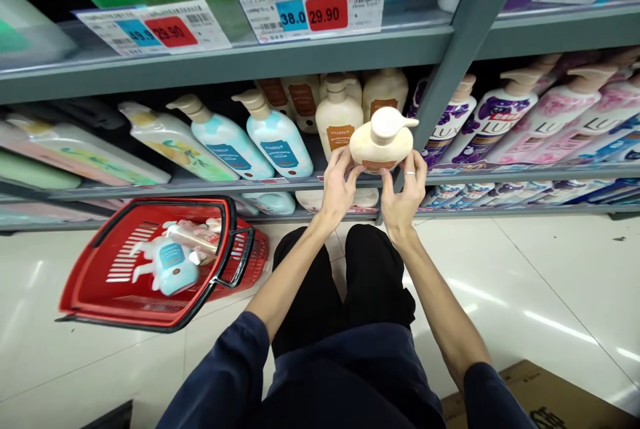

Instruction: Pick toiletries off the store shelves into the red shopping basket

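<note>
Between my two hands is a cream-coloured pump bottle (382, 142) with a white pump top and a brown label, held upright in front of the middle shelf. My left hand (339, 182) grips its left side, thumb and fingers pressed against the lower body. On the other side my right hand (405, 192), with a ring on one finger, closes on the bottle's lower right. Just behind it stands a matching cream pump bottle (339, 116) with an orange-brown label. Light-blue pump bottles (279, 139) are lined up to the left.
A red shopping basket (95, 242) sits on the floor at the left, holding a light-blue bottle (175, 268) and pinkish packages (195, 237). LUX bottles (493, 119) fill the shelf at right, past a grey upright (457, 59). A cardboard box (555, 392) lies at lower right.
</note>
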Demonstrator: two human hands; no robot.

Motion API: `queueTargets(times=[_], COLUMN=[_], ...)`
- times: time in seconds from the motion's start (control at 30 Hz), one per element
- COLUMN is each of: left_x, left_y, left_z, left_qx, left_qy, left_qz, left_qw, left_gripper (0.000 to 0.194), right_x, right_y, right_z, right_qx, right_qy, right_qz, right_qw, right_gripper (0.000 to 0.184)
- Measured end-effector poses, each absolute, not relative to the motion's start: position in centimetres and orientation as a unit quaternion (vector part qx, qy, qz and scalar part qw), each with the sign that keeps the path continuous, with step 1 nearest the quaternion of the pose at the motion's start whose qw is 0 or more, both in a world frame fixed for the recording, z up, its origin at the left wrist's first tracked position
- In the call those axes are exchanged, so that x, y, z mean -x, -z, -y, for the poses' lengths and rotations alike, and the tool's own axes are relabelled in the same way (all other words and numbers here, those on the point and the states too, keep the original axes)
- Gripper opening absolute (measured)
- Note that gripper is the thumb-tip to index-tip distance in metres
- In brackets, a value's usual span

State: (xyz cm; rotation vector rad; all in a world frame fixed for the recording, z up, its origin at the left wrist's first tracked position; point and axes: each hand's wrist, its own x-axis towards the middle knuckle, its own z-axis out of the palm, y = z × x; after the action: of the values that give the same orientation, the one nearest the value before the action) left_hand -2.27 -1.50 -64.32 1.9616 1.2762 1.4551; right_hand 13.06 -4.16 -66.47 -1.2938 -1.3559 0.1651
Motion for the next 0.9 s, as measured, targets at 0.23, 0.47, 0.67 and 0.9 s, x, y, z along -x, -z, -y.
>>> queueTargets(times=[0.23,0.47,0.67,0.9], left_x=[2.0,0.8,-0.3,-0.3], left_y=[65.2,66.2,66.5,66.3], left_z=[0.6,1.4,1.9,1.3], left_qx=[-0.694,-0.644,-0.604,-0.614], left_qy=[-0.516,-0.545,-0.580,-0.577], left_qz=[-0.457,-0.487,-0.472,-0.484], left_qw=[0.205,0.227,0.275,0.236], left_gripper=[0.034,0.030,0.040,0.042], right_x=[-11.8,-9.0,-8.8,-10.2], right_y=[67.0,67.1,65.8,63.0], right_z=[3.7,3.5,4.5,4.4], right_qx=[0.561,0.578,0.605,0.606], right_qy=[-0.073,-0.078,-0.023,0.032], right_qz=[0.571,0.578,0.595,0.635], right_qw=[0.595,0.571,0.529,0.478], right_gripper=[0.067,0.082,0.087,0.079])
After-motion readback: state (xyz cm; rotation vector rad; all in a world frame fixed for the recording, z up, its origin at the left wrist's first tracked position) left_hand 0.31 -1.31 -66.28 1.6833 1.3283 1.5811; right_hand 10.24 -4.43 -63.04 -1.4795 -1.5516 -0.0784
